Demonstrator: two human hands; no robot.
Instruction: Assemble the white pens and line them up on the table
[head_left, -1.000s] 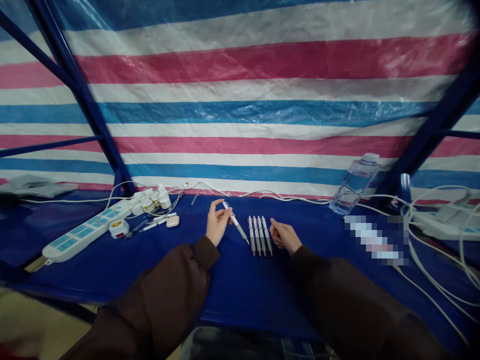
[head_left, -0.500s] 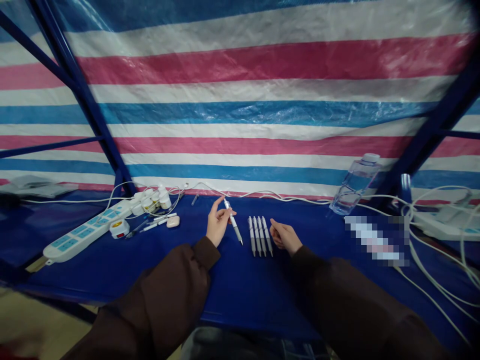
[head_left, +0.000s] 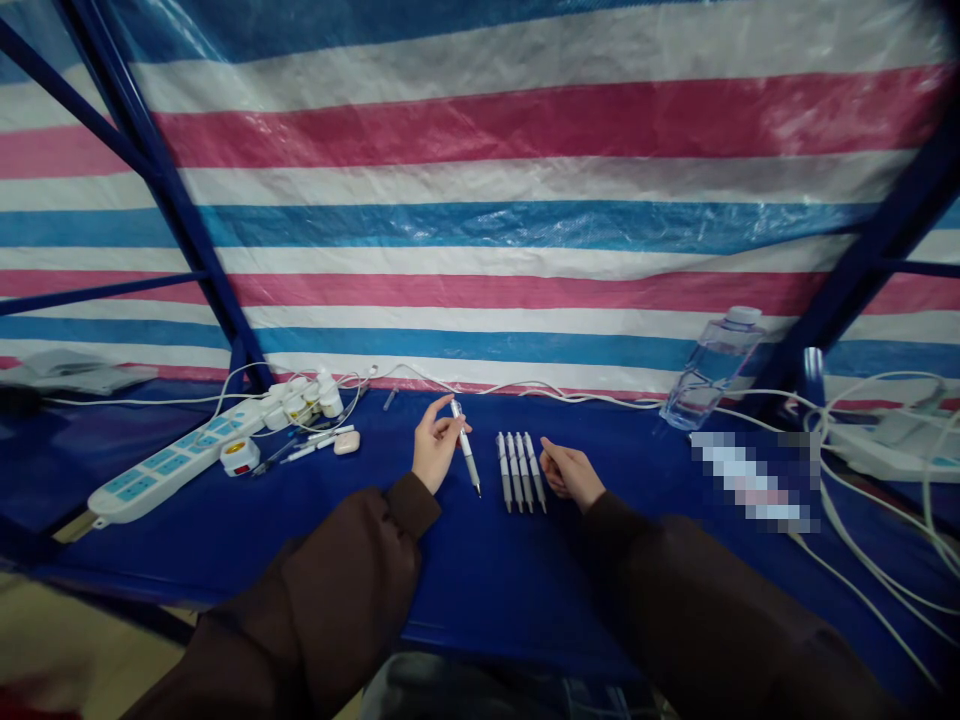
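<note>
My left hand [head_left: 435, 445] pinches a white-and-grey retractable pen [head_left: 466, 450] near its upper end, and the pen slants with its tip toward me. To its right, several matching pens [head_left: 520, 472] lie side by side in a row on the blue table [head_left: 480, 580], tips also toward me. Just right of that row rests my right hand [head_left: 570, 472], its fingers curled into a loose fist with the thumb on top. I see nothing in that fist. Its knuckles are close beside the rightmost pen.
At the left lie a long power strip [head_left: 176, 460], a small white plug adapter [head_left: 240, 457], loose pens [head_left: 307, 446] and a pale pink case [head_left: 346, 442]. A clear bottle [head_left: 709, 370] stands at back right, near white cables [head_left: 847, 500] and a blurred-out item [head_left: 754, 482].
The pen in my left hand has turned a little more upright, its tip shifting slightly left and toward me. My right hand and the row of pens stay put.
</note>
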